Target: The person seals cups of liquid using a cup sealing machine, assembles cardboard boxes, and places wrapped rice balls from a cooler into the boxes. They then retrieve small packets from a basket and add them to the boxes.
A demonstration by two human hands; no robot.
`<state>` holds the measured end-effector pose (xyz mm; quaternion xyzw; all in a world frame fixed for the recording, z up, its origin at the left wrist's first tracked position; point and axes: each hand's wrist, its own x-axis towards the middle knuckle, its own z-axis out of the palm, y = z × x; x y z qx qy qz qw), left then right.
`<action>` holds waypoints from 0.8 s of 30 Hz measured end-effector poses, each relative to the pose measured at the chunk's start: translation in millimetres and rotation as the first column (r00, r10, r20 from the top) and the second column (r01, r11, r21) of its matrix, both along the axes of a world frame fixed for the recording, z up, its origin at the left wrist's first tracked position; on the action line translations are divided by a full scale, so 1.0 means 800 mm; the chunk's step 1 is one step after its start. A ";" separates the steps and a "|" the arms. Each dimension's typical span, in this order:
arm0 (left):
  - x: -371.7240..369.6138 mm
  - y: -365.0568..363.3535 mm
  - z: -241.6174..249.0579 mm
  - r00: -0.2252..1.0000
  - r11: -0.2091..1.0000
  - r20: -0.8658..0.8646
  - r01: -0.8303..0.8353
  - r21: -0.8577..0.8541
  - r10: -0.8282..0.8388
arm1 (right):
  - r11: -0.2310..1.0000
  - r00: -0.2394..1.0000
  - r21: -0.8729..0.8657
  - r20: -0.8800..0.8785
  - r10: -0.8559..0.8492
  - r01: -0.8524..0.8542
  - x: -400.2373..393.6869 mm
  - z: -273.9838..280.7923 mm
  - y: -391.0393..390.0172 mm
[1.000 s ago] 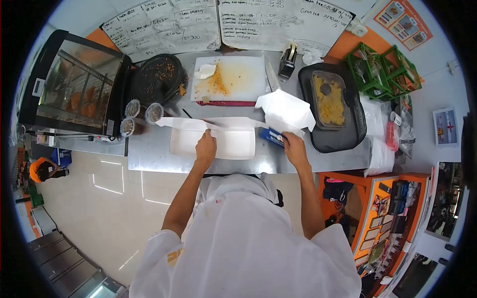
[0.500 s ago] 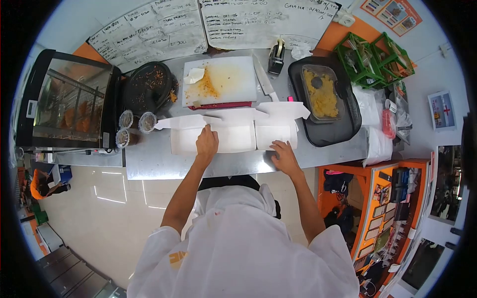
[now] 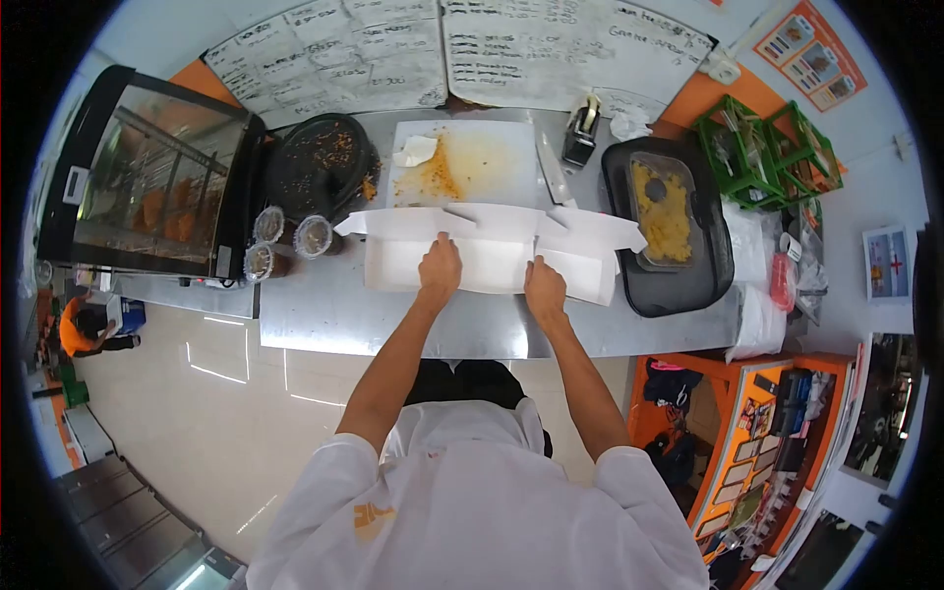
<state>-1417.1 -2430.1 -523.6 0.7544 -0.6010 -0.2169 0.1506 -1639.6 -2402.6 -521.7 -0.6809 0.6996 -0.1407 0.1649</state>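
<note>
Two white cardboard boxes with raised lids stand side by side along the front of the metal counter, a longer left box and a smaller right box. My left hand is closed at the front wall of the left box, its fingertips reaching inside. My right hand is closed at the front edge where the two boxes meet, its thumb pointing up. Just behind the lids lies a white cutting board with orange crumbs and a crumpled white piece on it.
A knife and tape dispenser lie right of the board. Farther right, a black tray bears a tub of yellow food. On the left are lidded cups, a round black tray and a glass display case.
My right hand has moved from the right box's front edge to the seam between the boxes, and its fingers have closed. The right box now sits slightly angled. The camera view has shifted.
</note>
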 end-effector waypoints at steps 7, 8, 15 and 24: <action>0.014 0.021 0.039 0.997 0.995 0.043 -0.064 0.073 0.061 | 0.986 0.976 0.142 -0.214 -0.050 0.082 0.014 0.052 0.007; 0.020 0.031 0.054 0.998 0.989 -0.017 -0.062 0.135 0.065 | 0.989 0.976 0.135 -0.216 -0.037 0.067 0.012 0.049 0.012; 0.167 0.215 0.125 0.965 0.890 -0.188 0.082 -0.449 -0.184 | 0.838 0.982 -0.516 0.151 -0.117 0.179 0.058 0.068 0.092; 0.540 0.585 0.099 0.911 0.921 -0.177 -0.386 -0.053 0.372 | 0.785 0.679 -0.082 0.450 0.579 -0.615 0.527 0.052 0.286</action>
